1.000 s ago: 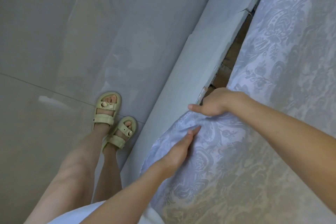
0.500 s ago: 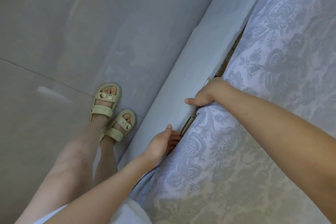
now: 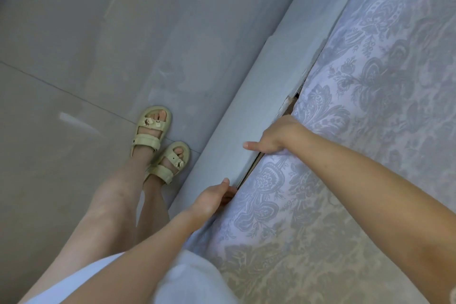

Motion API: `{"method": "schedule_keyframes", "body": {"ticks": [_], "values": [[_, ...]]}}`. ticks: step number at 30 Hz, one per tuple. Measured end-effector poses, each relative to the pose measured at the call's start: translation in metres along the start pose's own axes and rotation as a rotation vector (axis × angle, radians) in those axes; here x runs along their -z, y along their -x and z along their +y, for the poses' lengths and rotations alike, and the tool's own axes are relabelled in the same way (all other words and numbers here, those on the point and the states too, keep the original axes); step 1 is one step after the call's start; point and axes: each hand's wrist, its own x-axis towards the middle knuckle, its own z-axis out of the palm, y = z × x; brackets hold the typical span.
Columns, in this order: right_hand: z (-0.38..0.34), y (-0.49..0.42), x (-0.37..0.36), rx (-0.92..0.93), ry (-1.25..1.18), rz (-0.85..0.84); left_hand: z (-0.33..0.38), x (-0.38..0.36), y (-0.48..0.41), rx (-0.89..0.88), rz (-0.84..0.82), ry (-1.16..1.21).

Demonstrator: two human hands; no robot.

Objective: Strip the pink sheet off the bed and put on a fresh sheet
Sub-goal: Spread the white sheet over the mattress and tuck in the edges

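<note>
A: Right, hands first. Left hand (image 3: 213, 200)?
B: At the bed's edge. Thumb lies along the bed frame (image 3: 259, 96), fingers run fairly straight into the gap between the frame and the patterned sheet (image 3: 345, 145). Tips hidden. Nothing gripped that I can see.
A: Right hand (image 3: 274, 137)?
B: Farther up the same edge. Thumb stretched out over the frame, knuckles bent over the sheet's border, fingers out of sight down in the gap. Holding cloth or only pressing it, I cannot tell.
A: The sheet itself?
B: Pale lilac with a grey-blue floral pattern, spread over the bed and filling the right side of the view. Its border meets the frame by both hands.
A: Outward?
B: Grey tiled floor (image 3: 98, 44) left of the frame. Two feet in pale sandals (image 3: 150, 131) close beside the frame. White garment (image 3: 192, 276) at the bottom edge.
</note>
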Motion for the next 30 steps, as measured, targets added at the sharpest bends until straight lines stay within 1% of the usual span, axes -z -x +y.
{"method": "schedule_keyframes", "body": {"ticks": [2, 4, 5, 7, 9, 11, 13, 14, 16, 22, 26, 28, 30], "values": [[-0.016, -0.012, -0.008, -0.052, 0.081, -0.057, -0.017, 0.01, 0.006, -0.028, 0.021, -0.068], [-0.026, -0.015, -0.01, -0.062, 0.088, -0.035, -0.031, 0.022, 0.015, -0.037, 0.053, -0.17], [-0.029, -0.012, -0.012, -0.05, 0.083, 0.004, -0.038, 0.027, 0.02, -0.037, 0.059, -0.226], [-0.034, -0.002, -0.023, -0.004, 0.02, 0.193, -0.05, 0.034, 0.026, -0.062, 0.091, -0.349], [-0.048, 0.017, -0.033, 0.102, -0.132, 0.388, -0.065, 0.039, 0.031, -0.083, 0.155, -0.529], [-0.076, 0.035, -0.047, 0.217, -0.223, 0.434, -0.083, 0.041, 0.035, -0.07, 0.165, -0.643], [-0.107, 0.043, -0.066, 0.298, -0.193, 0.396, -0.099, 0.044, 0.04, -0.064, 0.128, -0.562], [-0.12, 0.044, -0.076, 0.313, -0.165, 0.358, -0.104, 0.045, 0.042, -0.067, 0.113, -0.515], [-0.14, 0.043, -0.091, 0.314, -0.114, 0.292, -0.109, 0.051, 0.043, -0.098, 0.107, -0.506], [-0.168, 0.033, -0.096, 0.195, -0.035, 0.114, -0.137, 0.062, 0.049, -0.195, 0.183, -0.489], [-0.184, 0.017, -0.097, 0.111, -0.019, -0.028, -0.15, 0.068, 0.061, -0.315, 0.257, -0.391], [-0.193, 0.014, -0.099, 0.087, -0.002, -0.072, -0.152, 0.067, 0.072, -0.356, 0.236, -0.321], [-0.198, 0.014, -0.101, 0.082, -0.012, -0.1, -0.157, 0.063, 0.08, -0.349, 0.171, -0.231]]}}
